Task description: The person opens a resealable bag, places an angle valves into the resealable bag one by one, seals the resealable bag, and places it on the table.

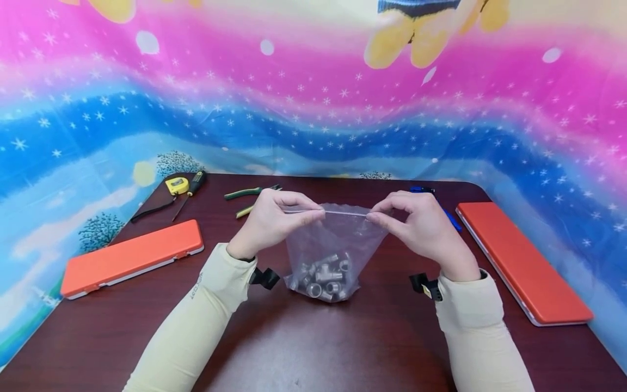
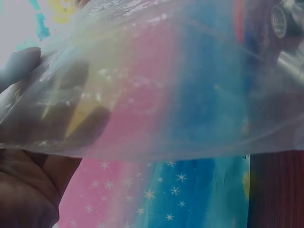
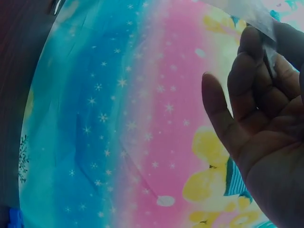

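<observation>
Pinching the bag's (image 1: 333, 239) top strip between both hands (image 1: 274, 220) (image 1: 423, 226), fingers clamped on it, works best keeping the metal fittings (image 1: 325, 275) resting on the worktop (image 1: 313, 337).

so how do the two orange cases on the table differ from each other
The left orange case lies nearly crosswise to the person, its long side running left to right, while the right orange case runs front to back along the table edge. The left case has hand tools just behind it; the right case has only a blue thing near its far end. Both are flat, long, closed, orange on top with a pale edge, and untouched by either hand.
</observation>
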`<state>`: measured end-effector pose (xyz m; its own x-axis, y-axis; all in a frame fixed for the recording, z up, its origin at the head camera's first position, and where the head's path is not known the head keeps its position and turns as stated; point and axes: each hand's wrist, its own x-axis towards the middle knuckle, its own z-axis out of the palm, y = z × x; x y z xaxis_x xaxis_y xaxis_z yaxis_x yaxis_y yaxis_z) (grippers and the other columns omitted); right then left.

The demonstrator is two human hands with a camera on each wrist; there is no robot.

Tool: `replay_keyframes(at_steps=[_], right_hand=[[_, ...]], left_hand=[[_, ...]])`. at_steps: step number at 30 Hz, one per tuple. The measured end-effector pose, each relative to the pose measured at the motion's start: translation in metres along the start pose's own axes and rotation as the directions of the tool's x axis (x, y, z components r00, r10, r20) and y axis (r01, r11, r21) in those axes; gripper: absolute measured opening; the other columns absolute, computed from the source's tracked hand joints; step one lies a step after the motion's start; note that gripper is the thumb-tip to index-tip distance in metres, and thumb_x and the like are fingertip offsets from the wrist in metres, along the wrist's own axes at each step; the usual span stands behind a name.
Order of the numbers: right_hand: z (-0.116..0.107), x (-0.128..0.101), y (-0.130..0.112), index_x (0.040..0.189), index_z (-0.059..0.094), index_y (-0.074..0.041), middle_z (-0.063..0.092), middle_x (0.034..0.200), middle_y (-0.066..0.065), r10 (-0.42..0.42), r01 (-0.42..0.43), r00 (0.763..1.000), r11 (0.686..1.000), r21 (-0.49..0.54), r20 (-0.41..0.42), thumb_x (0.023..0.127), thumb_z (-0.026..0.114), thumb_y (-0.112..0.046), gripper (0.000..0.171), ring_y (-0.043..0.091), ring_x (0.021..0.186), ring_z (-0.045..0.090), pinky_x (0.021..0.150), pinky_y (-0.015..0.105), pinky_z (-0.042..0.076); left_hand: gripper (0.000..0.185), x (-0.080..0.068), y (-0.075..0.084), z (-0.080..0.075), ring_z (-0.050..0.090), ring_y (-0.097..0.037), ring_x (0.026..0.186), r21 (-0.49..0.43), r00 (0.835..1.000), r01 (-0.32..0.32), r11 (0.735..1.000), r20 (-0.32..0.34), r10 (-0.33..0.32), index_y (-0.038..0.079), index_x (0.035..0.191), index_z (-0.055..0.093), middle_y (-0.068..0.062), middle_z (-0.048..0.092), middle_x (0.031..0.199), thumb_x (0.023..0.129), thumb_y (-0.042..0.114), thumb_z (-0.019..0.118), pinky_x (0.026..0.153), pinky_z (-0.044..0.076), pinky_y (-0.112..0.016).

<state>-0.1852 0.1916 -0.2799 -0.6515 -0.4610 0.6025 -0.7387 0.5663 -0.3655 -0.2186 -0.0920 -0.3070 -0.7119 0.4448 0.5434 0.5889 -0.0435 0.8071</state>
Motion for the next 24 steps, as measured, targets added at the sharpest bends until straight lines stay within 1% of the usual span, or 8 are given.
replay_keyframes(at_steps=[6, 8, 10, 13, 16, 18, 21, 24], right_hand=[[-0.002, 0.001, 0.002, 0.091, 0.075, -0.013, 0.068, 0.084, -0.009, -0.054, 0.053, 0.998, 0.998, -0.027, -0.039, 0.084, 0.079, -0.008, 0.010, 0.005, 0.068, 0.054, 0.059, 0.022, 0.042], [-0.001, 0.002, 0.001, 0.091, 0.076, -0.012, 0.069, 0.084, -0.008, -0.065, 0.064, 0.996, 0.998, -0.030, -0.054, 0.083, 0.079, -0.006, 0.010, 0.005, 0.069, 0.056, 0.060, 0.021, 0.042], [-0.001, 0.002, 0.001, 0.090, 0.076, -0.012, 0.070, 0.084, -0.008, -0.060, 0.059, 0.996, 0.998, -0.029, -0.062, 0.083, 0.080, -0.006, 0.011, 0.004, 0.069, 0.057, 0.061, 0.021, 0.042], [-0.001, 0.001, 0.002, 0.090, 0.077, -0.013, 0.070, 0.083, -0.009, -0.032, 0.031, 0.998, 0.999, -0.027, -0.059, 0.082, 0.081, -0.007, 0.011, 0.004, 0.067, 0.057, 0.060, 0.021, 0.042], [-0.003, -0.001, 0.004, 0.090, 0.077, -0.015, 0.069, 0.081, -0.011, 0.001, -0.003, 0.999, 0.999, -0.038, -0.050, 0.081, 0.082, -0.009, 0.012, 0.005, 0.064, 0.054, 0.058, 0.021, 0.040], [-0.006, -0.002, 0.006, 0.088, 0.077, -0.015, 0.069, 0.081, -0.011, 0.010, -0.013, 0.998, 0.999, -0.052, -0.055, 0.080, 0.083, -0.008, 0.012, 0.005, 0.064, 0.054, 0.059, 0.023, 0.042], [-0.009, -0.003, 0.009, 0.086, 0.075, -0.013, 0.068, 0.080, -0.008, -0.003, -0.002, 0.998, 0.997, -0.081, -0.066, 0.080, 0.082, -0.004, 0.012, 0.006, 0.065, 0.054, 0.061, 0.023, 0.042], [-0.011, -0.002, 0.009, 0.084, 0.072, -0.010, 0.067, 0.080, -0.004, -0.042, 0.032, 0.995, 0.993, -0.112, -0.090, 0.080, 0.080, -0.001, 0.013, 0.007, 0.068, 0.053, 0.064, 0.022, 0.041]], left_hand=[[0.007, 0.000, 0.000, -0.001, 0.073, -0.027, 0.078, -0.003, 1.000, 0.001, 1.000, 0.005, -0.001, 0.004, 0.093, 0.079, -0.009, 0.074, 0.084, 0.086, 0.004, 0.077, 0.074, 0.058, -0.040], [0.007, 0.000, 0.000, -0.001, 0.073, -0.026, 0.078, 0.004, 1.000, -0.003, 1.000, 0.003, 0.003, 0.005, 0.092, 0.079, -0.008, 0.074, 0.084, 0.086, 0.005, 0.077, 0.074, 0.058, -0.039], [0.006, 0.000, -0.001, -0.001, 0.072, -0.026, 0.077, 0.021, 1.000, -0.006, 1.000, -0.002, 0.006, 0.006, 0.092, 0.079, -0.007, 0.074, 0.083, 0.086, 0.006, 0.078, 0.072, 0.058, -0.039], [0.006, 0.000, -0.001, -0.002, 0.072, -0.025, 0.077, 0.043, 1.000, 0.006, 0.999, 0.000, -0.006, 0.008, 0.092, 0.079, -0.006, 0.075, 0.082, 0.086, 0.008, 0.078, 0.069, 0.058, -0.039], [0.007, 0.001, -0.002, -0.005, 0.072, -0.024, 0.079, 0.069, 0.999, 0.032, 0.997, 0.008, -0.032, 0.011, 0.093, 0.080, -0.004, 0.075, 0.083, 0.087, 0.014, 0.078, 0.069, 0.058, -0.039], [0.009, 0.001, -0.003, -0.009, 0.072, -0.022, 0.081, 0.092, 0.998, 0.057, 0.994, 0.011, -0.058, 0.014, 0.094, 0.080, -0.002, 0.075, 0.084, 0.087, 0.019, 0.079, 0.070, 0.058, -0.039], [0.012, 0.000, -0.003, -0.015, 0.072, -0.021, 0.083, 0.117, 0.996, 0.087, 0.989, 0.009, -0.089, 0.019, 0.096, 0.081, -0.001, 0.075, 0.087, 0.086, 0.025, 0.079, 0.071, 0.057, -0.038], [0.011, 0.000, -0.001, -0.020, 0.072, -0.021, 0.082, 0.143, 0.997, 0.078, 0.987, 0.002, -0.079, 0.020, 0.096, 0.081, 0.000, 0.075, 0.087, 0.087, 0.026, 0.079, 0.068, 0.056, -0.035]])
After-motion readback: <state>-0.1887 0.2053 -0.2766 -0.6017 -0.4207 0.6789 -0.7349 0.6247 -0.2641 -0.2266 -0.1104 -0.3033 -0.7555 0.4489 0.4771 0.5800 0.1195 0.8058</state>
